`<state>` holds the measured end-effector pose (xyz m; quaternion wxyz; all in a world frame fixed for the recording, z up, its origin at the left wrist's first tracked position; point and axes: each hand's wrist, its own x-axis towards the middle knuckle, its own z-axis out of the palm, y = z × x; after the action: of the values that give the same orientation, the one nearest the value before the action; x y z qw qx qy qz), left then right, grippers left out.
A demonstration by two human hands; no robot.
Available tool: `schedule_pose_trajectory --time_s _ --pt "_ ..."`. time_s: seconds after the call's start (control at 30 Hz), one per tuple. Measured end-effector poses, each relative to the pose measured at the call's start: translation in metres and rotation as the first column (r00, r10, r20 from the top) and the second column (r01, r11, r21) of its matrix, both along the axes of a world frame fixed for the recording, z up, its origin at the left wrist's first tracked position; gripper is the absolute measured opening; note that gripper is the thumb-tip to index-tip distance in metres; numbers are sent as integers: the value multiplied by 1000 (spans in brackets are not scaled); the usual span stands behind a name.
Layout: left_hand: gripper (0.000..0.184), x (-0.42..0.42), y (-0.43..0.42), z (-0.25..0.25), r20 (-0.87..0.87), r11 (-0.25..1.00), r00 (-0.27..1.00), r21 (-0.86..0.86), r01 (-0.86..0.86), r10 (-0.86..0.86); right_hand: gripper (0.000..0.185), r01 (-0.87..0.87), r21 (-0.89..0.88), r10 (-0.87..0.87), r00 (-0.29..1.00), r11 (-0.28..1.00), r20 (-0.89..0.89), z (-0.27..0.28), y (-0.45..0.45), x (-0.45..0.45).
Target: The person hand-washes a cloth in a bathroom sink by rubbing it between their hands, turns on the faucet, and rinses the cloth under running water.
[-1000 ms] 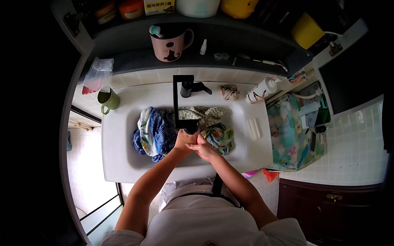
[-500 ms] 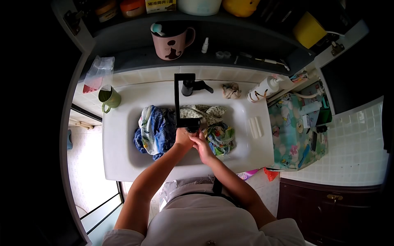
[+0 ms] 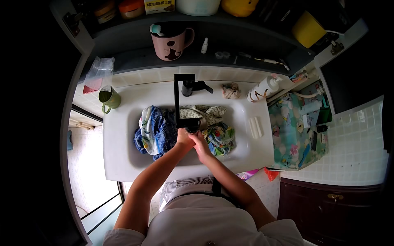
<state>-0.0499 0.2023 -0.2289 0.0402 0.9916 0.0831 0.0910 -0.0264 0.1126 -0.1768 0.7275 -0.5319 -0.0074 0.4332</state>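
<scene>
My two hands meet under the spout of the black faucet (image 3: 179,100), over the white sink (image 3: 256,108). My left hand (image 3: 184,138) has its fingers hidden beneath the spout, so their pose does not show. Against its side, my right hand (image 3: 200,146) is closed around the left. In the basin to the left lies blue patterned cloth (image 3: 164,129) with a white printed part (image 3: 148,127). A pale spotted cloth (image 3: 207,113) is bunched behind my hands, and a green multicoloured cloth (image 3: 220,139) sits just right of them.
On the sink's rim stand a green mug (image 3: 109,99), a crumpled cloth (image 3: 231,90) and a white pump bottle (image 3: 263,89). Two pale bars (image 3: 255,127) lie on the right rim. Above, a dark shelf holds a pink mug (image 3: 169,48). A patterned cover (image 3: 287,135) is at right.
My right hand has shifted slightly up along my left hand and its fingers have wrapped round it. Cloths and faucet stay where they were.
</scene>
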Motion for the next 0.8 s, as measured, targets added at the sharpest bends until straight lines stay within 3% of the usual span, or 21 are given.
schedule_pose_trajectory --time_s 0.03,0.1,0.2,0.3,0.33,0.4,0.5,0.6,0.73,0.8 --pt "18 1 0 1 19 958 999 -284 -44 51 47 -20 -12 21 999 1000 44 -4 1 1" --pt "16 3 0 5 11 642 987 -760 -95 159 44 -40 -37 39 999 999 -5 -9 -1 2" --pt "12 2 2 11 96 762 988 -647 -32 122 35 -59 -31 58 998 998 -21 -8 -6 3" --pt "10 -1 2 26 31 694 996 -719 -39 88 32 12 -17 -14 994 1000 -109 6 -3 1" --pt "10 1 1 16 -10 821 998 -568 -61 67 33 48 -17 -50 987 999 -154 12 -1 0" --pt "11 5 -1 3 -100 976 994 -205 -72 52 38 19 -79 -23 998 997 -55 3 0 0" --pt "14 1 2 20 -3 943 1000 -332 -22 22 41 -60 -132 57 998 989 -22 -14 -4 4" --pt "17 3 -2 10 -70 984 996 -164 -67 56 42 -81 -60 77 995 995 -62 -20 -12 5" --pt "21 3 -1 6 -9 968 999 -249 -39 38 48 77 -3 -76 981 997 -180 0 -4 1" --pt "22 4 -2 9 -53 976 998 -211 -46 35 50 0 -23 -1 997 1000 -76 0 -5 2"
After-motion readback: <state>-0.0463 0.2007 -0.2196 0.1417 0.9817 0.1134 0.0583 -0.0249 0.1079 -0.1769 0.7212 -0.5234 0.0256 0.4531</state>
